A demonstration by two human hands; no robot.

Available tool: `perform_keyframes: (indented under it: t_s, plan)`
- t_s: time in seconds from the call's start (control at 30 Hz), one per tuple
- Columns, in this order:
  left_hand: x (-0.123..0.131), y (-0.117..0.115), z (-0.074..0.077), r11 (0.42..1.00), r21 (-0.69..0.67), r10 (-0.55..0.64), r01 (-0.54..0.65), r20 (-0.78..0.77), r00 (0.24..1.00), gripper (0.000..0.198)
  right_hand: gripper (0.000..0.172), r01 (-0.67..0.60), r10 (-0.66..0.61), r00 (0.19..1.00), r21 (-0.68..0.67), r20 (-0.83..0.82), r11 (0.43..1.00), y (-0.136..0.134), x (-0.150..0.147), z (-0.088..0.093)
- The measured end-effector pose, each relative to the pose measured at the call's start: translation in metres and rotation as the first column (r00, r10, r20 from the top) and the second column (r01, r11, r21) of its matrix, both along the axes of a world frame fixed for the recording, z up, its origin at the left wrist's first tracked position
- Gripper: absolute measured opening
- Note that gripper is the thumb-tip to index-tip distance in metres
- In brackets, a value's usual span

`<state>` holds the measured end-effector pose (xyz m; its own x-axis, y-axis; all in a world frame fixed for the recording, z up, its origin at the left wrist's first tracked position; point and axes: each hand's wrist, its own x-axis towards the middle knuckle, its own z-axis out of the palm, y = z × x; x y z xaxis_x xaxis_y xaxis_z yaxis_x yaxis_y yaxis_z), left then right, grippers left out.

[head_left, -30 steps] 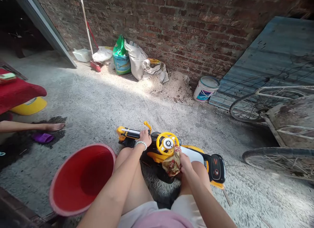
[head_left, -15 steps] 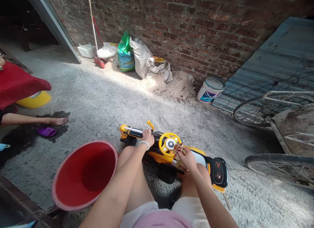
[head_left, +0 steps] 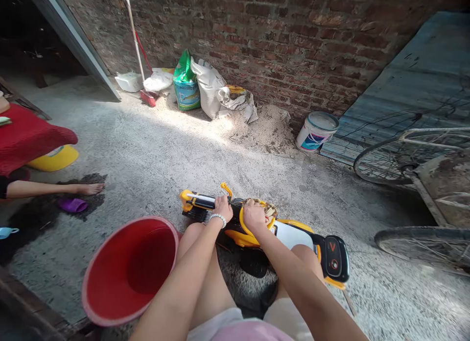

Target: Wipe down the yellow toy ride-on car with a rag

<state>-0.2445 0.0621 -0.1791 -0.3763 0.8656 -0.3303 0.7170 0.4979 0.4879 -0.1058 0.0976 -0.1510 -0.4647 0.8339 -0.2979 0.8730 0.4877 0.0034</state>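
A yellow and black ride-on toy digger [head_left: 293, 235] stands crosswise in front of my knees, its arm to the left and its backrest to the right. My left hand [head_left: 223, 209], with a beaded bracelet on the wrist, is closed around the base of the digger's arm. My right hand [head_left: 254, 216] presses a crumpled patterned cloth [head_left: 270, 212] on the yellow steering wheel [head_left: 242, 219]. Hand and cloth cover most of the wheel, and the right fingertips are partly hidden.
A big red bucket [head_left: 110, 267] stands close on my left. Beyond it are a purple slipper [head_left: 73, 205] and another person's bare foot [head_left: 91, 188]. Sacks [head_left: 207, 88] and a paint pail [head_left: 317, 131] line the brick wall. A wheeled cart [head_left: 440, 184] stands at the right.
My right hand has moved left and up with the cloth, from the near right side of the steering wheel onto its top. The left hand keeps its grip on the digger's arm.
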Motion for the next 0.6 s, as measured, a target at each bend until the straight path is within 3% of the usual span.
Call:
perform_keyframes:
  t_s: [0.2,0.43,0.5,0.6]
  plan:
    - [-0.001,0.001,0.0,1.0,0.0,-0.018,0.018,-0.007,1.0,0.048,0.035,-0.07,0.069,0.998,-0.118,-0.014,0.991,-0.038,0.023,0.005]
    - [0.002,0.0,-0.003,1.0,0.005,-0.002,0.003,-0.012,1.0,0.043,0.034,-0.092,0.083,0.994,-0.139,-0.065,0.986,-0.055,0.098,0.004]
    - [0.002,0.0,-0.002,1.0,0.011,-0.004,0.004,-0.01,1.0,0.043,0.034,-0.063,0.056,0.997,-0.13,-0.06,0.99,-0.053,0.12,0.005]
    - [0.002,0.0,-0.002,1.0,0.029,-0.007,0.007,-0.012,1.0,0.044,0.035,0.076,-0.082,0.996,-0.115,-0.043,0.99,-0.038,0.144,0.009]
